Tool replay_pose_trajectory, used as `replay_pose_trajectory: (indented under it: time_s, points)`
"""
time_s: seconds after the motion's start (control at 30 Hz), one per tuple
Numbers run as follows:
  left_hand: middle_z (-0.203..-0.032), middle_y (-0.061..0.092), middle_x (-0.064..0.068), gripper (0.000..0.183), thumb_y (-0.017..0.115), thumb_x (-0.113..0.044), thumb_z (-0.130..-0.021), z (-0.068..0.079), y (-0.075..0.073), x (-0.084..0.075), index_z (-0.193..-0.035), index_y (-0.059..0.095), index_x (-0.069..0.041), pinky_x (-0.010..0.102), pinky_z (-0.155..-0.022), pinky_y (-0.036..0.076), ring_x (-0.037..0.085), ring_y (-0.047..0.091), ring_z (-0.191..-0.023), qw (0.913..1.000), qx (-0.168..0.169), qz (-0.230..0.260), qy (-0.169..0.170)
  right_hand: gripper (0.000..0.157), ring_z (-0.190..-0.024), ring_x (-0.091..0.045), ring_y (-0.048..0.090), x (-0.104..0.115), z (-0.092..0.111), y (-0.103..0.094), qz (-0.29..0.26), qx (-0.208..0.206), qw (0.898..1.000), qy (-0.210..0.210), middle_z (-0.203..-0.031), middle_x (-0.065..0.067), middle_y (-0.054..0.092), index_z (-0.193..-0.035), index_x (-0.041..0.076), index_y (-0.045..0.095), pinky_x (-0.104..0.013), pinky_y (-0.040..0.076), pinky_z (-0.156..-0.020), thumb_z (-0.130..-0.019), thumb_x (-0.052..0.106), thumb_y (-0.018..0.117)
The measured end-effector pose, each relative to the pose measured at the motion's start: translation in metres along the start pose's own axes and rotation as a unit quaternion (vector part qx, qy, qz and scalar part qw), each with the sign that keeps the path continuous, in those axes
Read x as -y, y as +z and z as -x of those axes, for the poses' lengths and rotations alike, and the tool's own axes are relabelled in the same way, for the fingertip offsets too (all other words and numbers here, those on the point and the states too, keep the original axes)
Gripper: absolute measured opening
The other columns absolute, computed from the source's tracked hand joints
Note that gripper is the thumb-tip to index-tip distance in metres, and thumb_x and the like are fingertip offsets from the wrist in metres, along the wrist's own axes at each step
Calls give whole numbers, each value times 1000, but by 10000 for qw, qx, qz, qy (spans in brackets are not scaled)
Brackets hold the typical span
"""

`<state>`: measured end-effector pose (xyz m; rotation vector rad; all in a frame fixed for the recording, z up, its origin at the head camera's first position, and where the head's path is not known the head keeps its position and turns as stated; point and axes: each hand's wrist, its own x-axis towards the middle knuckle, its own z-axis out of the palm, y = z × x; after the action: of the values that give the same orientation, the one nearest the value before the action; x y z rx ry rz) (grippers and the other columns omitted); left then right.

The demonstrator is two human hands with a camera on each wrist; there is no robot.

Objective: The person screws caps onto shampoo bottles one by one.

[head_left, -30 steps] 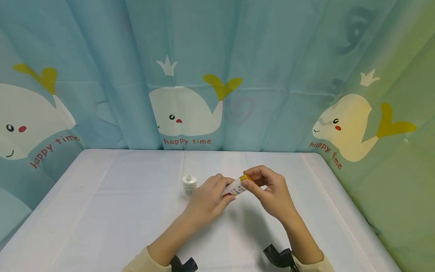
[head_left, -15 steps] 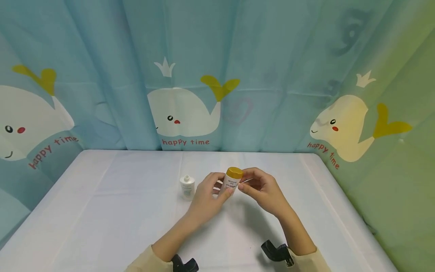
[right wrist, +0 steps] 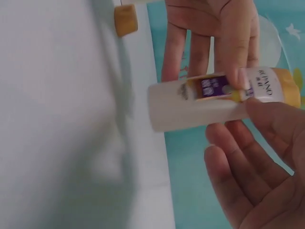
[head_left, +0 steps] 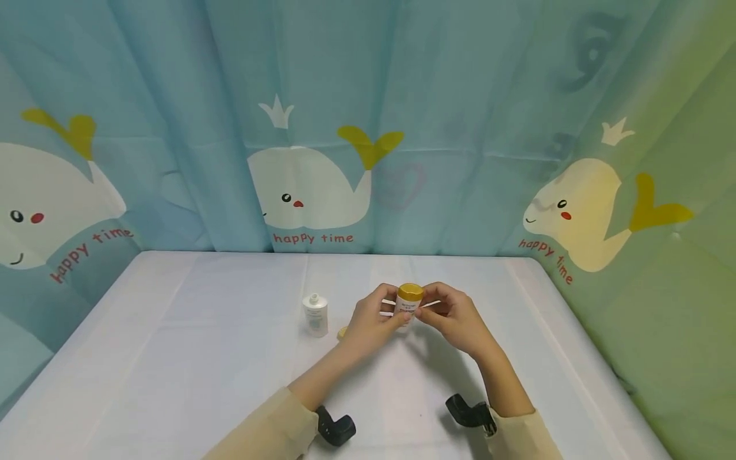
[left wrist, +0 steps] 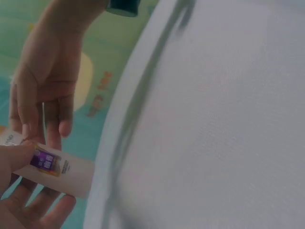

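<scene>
A small white bottle [head_left: 406, 308] with a yellow cap [head_left: 411, 292] stands nearly upright between both hands, above the table. My left hand [head_left: 370, 322] grips its body, thumb in front and fingers behind. From the other side my right hand [head_left: 457, 319] pinches it just below the cap, thumb at the label's upper part. In the right wrist view the bottle [right wrist: 200, 107] shows a purple label patch and the letters "REPAND". A second white bottle [head_left: 316, 316], with a bare narrow nozzle, stands to the left of my left hand.
A loose yellow cap [right wrist: 126, 20] sits on the table; in the head view my left hand partly hides it. The white-covered table [head_left: 201, 358] ends at a blue curtain [head_left: 460, 211] printed with whales. Black wrist mounts [head_left: 336, 428] hang at both sleeves.
The held bottle has swung from tilted to nearly upright, cap up, and moved right in the last half second. My left hand has moved right too, uncovering part of the loose yellow cap.
</scene>
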<state>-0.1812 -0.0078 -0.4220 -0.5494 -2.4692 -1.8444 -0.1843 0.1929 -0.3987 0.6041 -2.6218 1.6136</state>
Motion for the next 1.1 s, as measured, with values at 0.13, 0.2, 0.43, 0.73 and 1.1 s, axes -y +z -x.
replay_pose_trajectory:
  time_s: [0.13,0.2,0.43,0.73,1.1]
  points:
    - [-118,65,9,32,73,-14,-92,-4,6,3,-120,58,-11,30,-82,59,23,69,-103,9999,-23,-114,-76,26,-95,-26,72,-4,0,-2,150,-5,9998,98,-107,-10,69,-115,7,64,-35,59,-81,-90,12,74]
    - [-119,65,8,32,73,-14,-92,-5,8,6,-120,58,-11,32,-83,59,23,69,-104,9998,-40,-178,-82,26,-95,-25,72,-5,-1,-2,211,9,9997,150,-107,-10,69,-114,7,65,-35,59,-81,-90,11,74]
    - [-119,65,8,31,73,-13,-91,-4,11,13,-118,59,-11,31,-81,59,23,69,-104,9999,-31,-96,-87,23,-95,-23,71,-10,-3,-2,366,105,9989,289,-109,-9,68,-111,9,65,-32,59,-80,-90,10,74]
    - [-122,66,10,37,74,-11,-90,-5,12,15,-122,56,-9,32,-88,58,25,67,-109,10000,-2,-9,32,27,-99,-26,70,-5,0,-7,590,169,9977,276,-109,-7,69,-115,11,64,-38,58,-83,-90,6,72]
    - [-131,62,4,51,75,-12,-89,11,-25,-30,-135,52,-13,39,-99,53,26,59,-124,9899,187,-1096,879,35,-103,-20,68,34,9,-23,946,-794,9907,-570,-117,-2,69,-122,13,63,-40,57,-83,-89,7,73]
